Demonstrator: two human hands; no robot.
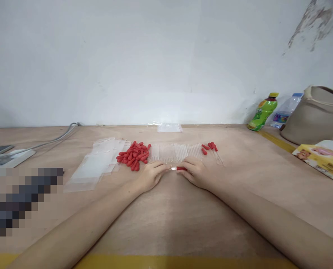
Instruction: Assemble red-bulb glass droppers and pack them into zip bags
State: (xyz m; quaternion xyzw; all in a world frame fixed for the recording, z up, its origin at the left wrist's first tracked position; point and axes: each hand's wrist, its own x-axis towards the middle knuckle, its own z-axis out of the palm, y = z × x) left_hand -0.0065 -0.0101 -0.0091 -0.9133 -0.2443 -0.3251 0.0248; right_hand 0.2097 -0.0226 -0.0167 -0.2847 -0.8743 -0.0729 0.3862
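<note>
Leftward, seemingly plastic bags [91, 164] lie beside red bulbs [134, 154].

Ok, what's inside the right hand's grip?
The right hand holds a red dropper bulb, one end showing by a clear dropper tube; the hand covers the rest, which can't be seen.

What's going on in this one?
A person's left hand holds a clear tube, and the right hand holds a red bulb at its end; whether they're joined is unclear. Beyond lie a row of clear tubes, a pile of red bulbs to its left and some red-capped tubes to its right.
</note>
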